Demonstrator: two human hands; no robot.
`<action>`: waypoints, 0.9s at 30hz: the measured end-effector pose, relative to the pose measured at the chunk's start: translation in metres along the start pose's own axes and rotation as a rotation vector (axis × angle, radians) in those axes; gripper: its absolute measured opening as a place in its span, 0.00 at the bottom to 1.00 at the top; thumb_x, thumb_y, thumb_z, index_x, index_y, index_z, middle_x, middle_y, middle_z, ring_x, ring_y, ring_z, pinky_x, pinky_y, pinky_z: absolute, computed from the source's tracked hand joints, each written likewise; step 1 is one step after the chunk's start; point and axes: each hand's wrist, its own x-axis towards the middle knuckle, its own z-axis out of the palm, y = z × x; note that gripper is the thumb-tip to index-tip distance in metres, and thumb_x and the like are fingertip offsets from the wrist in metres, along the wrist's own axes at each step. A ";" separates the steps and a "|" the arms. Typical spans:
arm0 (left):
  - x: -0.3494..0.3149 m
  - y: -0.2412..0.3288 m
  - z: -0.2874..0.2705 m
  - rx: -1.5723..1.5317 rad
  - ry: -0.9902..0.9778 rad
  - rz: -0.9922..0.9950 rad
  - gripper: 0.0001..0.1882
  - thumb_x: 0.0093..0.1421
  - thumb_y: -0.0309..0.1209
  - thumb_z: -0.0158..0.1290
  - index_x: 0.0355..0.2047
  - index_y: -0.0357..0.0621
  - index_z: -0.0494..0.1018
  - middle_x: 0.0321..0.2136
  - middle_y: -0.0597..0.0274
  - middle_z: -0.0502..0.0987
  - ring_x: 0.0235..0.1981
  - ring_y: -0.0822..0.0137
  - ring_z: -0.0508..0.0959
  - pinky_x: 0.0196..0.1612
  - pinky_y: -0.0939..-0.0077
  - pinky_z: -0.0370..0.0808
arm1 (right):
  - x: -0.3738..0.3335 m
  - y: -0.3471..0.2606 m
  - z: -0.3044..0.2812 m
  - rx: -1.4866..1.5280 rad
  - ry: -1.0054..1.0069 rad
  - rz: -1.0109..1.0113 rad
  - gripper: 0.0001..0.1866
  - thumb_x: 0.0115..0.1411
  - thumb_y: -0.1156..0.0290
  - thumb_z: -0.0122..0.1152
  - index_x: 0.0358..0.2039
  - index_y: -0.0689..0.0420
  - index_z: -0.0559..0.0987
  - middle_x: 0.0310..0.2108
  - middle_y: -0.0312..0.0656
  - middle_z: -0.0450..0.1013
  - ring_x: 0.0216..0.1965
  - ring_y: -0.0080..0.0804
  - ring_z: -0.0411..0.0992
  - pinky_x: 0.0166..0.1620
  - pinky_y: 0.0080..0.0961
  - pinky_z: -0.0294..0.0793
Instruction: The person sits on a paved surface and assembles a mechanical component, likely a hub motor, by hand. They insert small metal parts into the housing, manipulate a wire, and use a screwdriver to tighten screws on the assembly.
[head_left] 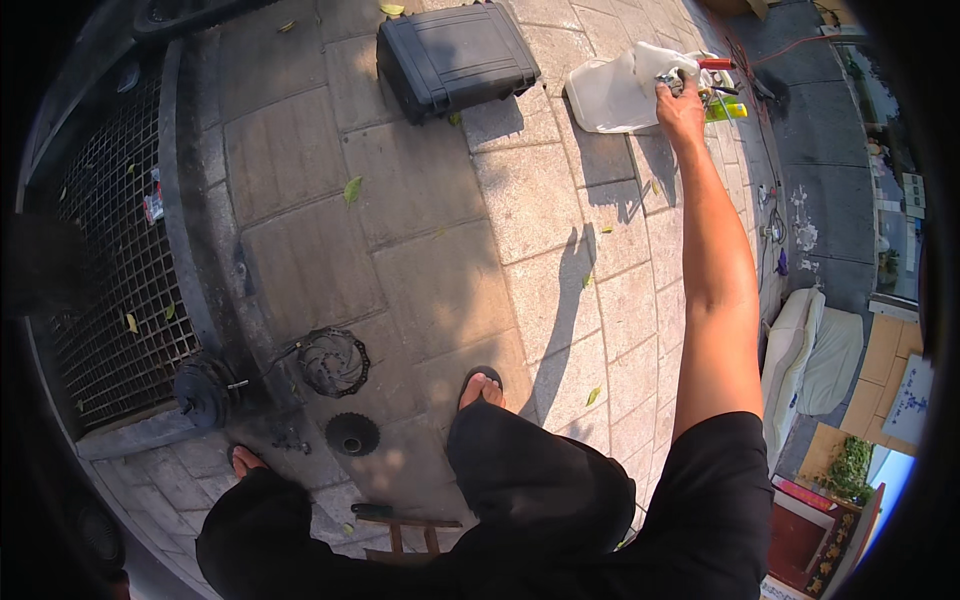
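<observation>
My right arm stretches far forward, and my right hand (683, 100) is at a white plastic container (606, 96) lying on the paving. Its fingers are bent together around something small, partly metallic, that I cannot make out. Out of the container's right side stick a red-handled tool (716, 64) and a yellow-green bottle (727, 112), among other tools. My left hand does not show. On the ground near my feet lie a dark wheel hub with a brake disc (334, 362) and a black sprocket cassette (352, 434).
A black hard case (460, 62) stands ahead. To the left runs a metal grate (125, 220) with a raised edge; a dark round part (203, 393) rests by it. A low wooden stool (410, 524) is below me. White padded bundles (815, 350) lie at right.
</observation>
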 end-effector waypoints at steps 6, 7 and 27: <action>-0.060 0.002 -0.028 0.059 -0.009 -0.080 0.28 0.67 0.40 0.61 0.61 0.37 0.72 0.39 0.55 0.82 0.34 0.66 0.80 0.37 0.68 0.79 | 0.103 0.011 0.010 0.164 0.128 0.215 0.43 0.62 0.50 0.66 0.71 0.62 0.68 0.63 0.63 0.73 0.65 0.56 0.73 0.66 0.39 0.71; -0.067 0.002 -0.031 0.063 -0.016 -0.091 0.28 0.67 0.40 0.61 0.61 0.37 0.72 0.40 0.55 0.82 0.34 0.66 0.80 0.37 0.68 0.79 | 0.116 0.008 0.007 0.126 0.082 0.329 0.43 0.61 0.48 0.68 0.67 0.67 0.71 0.62 0.63 0.73 0.64 0.55 0.73 0.65 0.39 0.71; -0.113 -0.079 -0.154 0.116 0.012 -0.178 0.31 0.66 0.40 0.63 0.63 0.35 0.70 0.42 0.55 0.81 0.36 0.66 0.81 0.39 0.69 0.80 | 0.069 0.100 0.013 0.725 0.049 0.794 0.42 0.51 0.67 0.75 0.64 0.71 0.68 0.56 0.55 0.76 0.49 0.49 0.80 0.54 0.50 0.80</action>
